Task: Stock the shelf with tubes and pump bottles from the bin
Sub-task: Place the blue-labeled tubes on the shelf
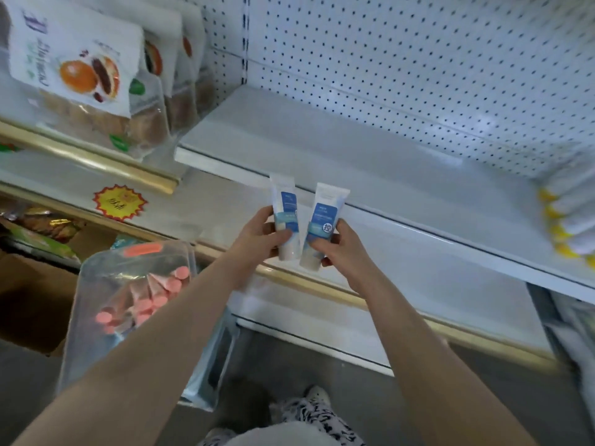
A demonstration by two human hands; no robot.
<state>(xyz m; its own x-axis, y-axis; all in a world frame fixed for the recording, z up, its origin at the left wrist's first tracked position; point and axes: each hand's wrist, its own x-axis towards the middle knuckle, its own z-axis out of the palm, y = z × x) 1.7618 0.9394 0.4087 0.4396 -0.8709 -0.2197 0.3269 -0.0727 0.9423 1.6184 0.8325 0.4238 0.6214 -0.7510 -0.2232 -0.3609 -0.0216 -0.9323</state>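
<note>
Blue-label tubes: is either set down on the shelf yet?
No, the left hand grips the left tube and the right hand grips the right tube, both off the shelf.

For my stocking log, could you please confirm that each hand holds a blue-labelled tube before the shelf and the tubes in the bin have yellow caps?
Not quite: the head view shows that the tubes in the bin have pink caps, not yellow. The rest holds: the left hand and the right hand each hold a blue-labelled tube before the shelf.
</note>
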